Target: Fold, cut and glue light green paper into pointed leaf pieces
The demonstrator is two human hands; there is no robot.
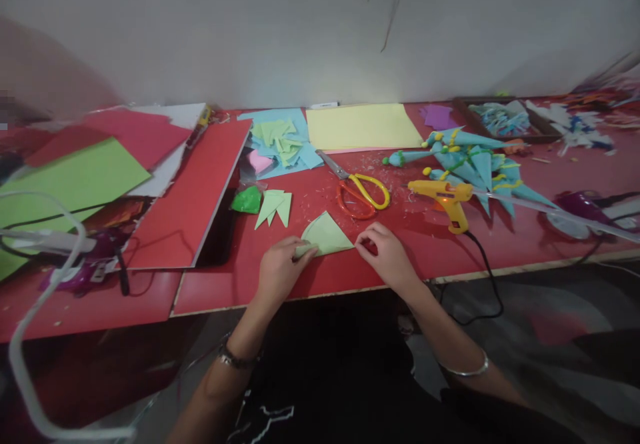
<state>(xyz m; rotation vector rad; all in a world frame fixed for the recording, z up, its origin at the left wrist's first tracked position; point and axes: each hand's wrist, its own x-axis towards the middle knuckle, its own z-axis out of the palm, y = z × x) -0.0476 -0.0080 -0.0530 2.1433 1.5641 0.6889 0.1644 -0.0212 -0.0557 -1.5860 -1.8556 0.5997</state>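
A light green piece of paper [327, 234], wedge-shaped with a curved left edge, lies on the red table in front of me. My left hand [285, 264] pinches its left end between thumb and fingers. At the pointed right corner, my right hand [383, 251] has thumb and forefinger closed together on the tip. Just beyond the paper rest scissors [364, 191] with one yellow and one red handle. Small folded light green pieces [275, 207] and a bright green packet [247, 200] are left of the scissors.
A yellow hot glue gun [445, 197] stands at right, its cord hanging over the table edge. Behind it are blue paper cones [480, 164] and a dark tray [545, 131]. Yellow sheets [363, 126] lie by the wall. A red board [195, 197] and coloured sheets [75, 177] fill the left.
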